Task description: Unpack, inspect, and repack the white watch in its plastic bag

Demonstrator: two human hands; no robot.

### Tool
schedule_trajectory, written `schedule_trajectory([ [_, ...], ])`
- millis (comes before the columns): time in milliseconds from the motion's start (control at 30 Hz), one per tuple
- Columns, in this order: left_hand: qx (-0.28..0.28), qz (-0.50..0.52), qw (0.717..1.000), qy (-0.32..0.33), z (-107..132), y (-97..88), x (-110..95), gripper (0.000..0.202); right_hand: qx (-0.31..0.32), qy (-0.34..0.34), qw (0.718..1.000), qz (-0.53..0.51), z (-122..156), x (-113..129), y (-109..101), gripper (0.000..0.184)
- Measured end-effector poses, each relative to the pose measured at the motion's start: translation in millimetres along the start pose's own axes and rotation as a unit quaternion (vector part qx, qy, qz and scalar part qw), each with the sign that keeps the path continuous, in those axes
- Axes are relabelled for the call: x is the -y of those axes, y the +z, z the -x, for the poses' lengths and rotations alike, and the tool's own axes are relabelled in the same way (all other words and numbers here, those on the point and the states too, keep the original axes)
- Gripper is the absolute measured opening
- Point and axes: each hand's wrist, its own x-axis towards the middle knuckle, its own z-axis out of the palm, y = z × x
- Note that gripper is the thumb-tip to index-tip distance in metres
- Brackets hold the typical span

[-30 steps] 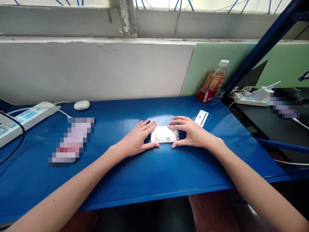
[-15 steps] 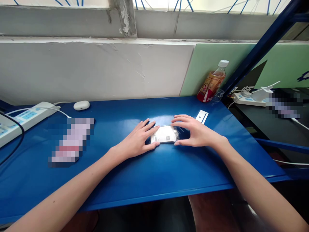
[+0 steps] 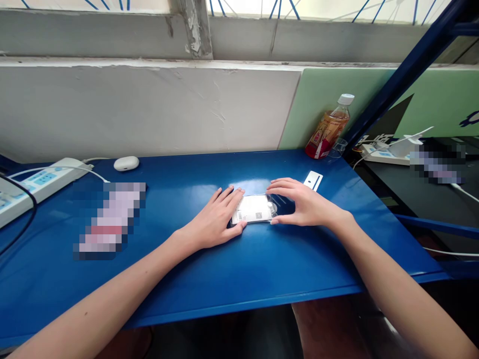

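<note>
A small white packet (image 3: 253,209) with printed labels and a clear plastic edge lies on the blue table (image 3: 232,264). My left hand (image 3: 216,217) lies over its left end, fingers stretched along its top edge and thumb pressed at its lower left corner. My right hand (image 3: 299,202) grips the right end, thumb low and fingers curled above the packet's clear edge. Both hands hold the packet against the tabletop.
A small white card (image 3: 313,180) lies just right of my right hand. A bottle of orange drink (image 3: 328,128) stands at the back right. A white earbud case (image 3: 126,163) and a power strip (image 3: 33,185) sit at the left. A blurred flat object (image 3: 108,219) lies left of centre.
My left hand has slid slightly right over the packet's left end. My right hand's fingers have lifted a little off the packet's right end. The packet has turned slightly.
</note>
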Motion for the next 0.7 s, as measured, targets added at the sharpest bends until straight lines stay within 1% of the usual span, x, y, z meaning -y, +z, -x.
schedule_trajectory([
  [133,0.005,-0.005,1.000,0.003,0,0.1,1,0.071,-0.017,0.010,1.000,0.005,1,3,-4,0.051],
  [267,0.007,-0.002,1.000,0.003,1,-0.4,1,0.071,0.002,0.022,1.000,0.012,0,6,-4,0.051],
  [400,0.014,-0.005,1.000,-0.002,0,-0.8,0,0.071,0.013,0.029,0.999,0.024,-1,7,0,0.052],
  [533,0.009,-0.002,1.000,-0.005,0,-0.9,0,0.070,0.003,0.036,0.999,0.041,-1,8,7,0.052],
  [600,0.008,-0.001,1.000,-0.005,0,-1.3,0,0.070,-0.003,0.041,0.998,0.043,-2,8,11,0.050],
  [700,0.011,0.002,1.000,-0.008,-1,-2.7,-1,0.069,-0.005,0.043,0.999,0.032,-2,7,14,0.040],
])
